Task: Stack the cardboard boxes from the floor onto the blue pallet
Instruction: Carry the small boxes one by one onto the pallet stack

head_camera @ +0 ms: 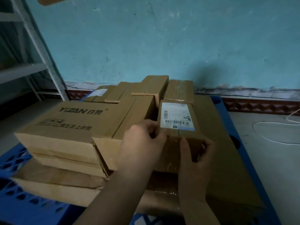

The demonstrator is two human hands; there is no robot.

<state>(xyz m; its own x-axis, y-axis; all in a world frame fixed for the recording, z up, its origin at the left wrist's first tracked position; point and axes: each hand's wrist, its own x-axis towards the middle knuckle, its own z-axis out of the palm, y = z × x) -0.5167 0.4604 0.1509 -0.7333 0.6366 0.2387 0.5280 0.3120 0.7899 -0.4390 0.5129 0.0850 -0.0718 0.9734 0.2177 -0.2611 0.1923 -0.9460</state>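
A small cardboard box with a white shipping label (177,116) sits on top of larger flat boxes on the blue pallet (14,161). My left hand (141,143) grips its near left corner, fingers curled over the top edge. My right hand (196,159) holds its near right side, thumb on the front face. To the left lies a large printed box (71,122) on two more boxes. Several smaller taped boxes (155,85) are stacked behind, near the wall.
A turquoise wall (162,46) stands right behind the pallet. A grey metal shelf frame (40,51) rises at the left. A white cord (276,132) loops on the pale floor to the right of the pallet.
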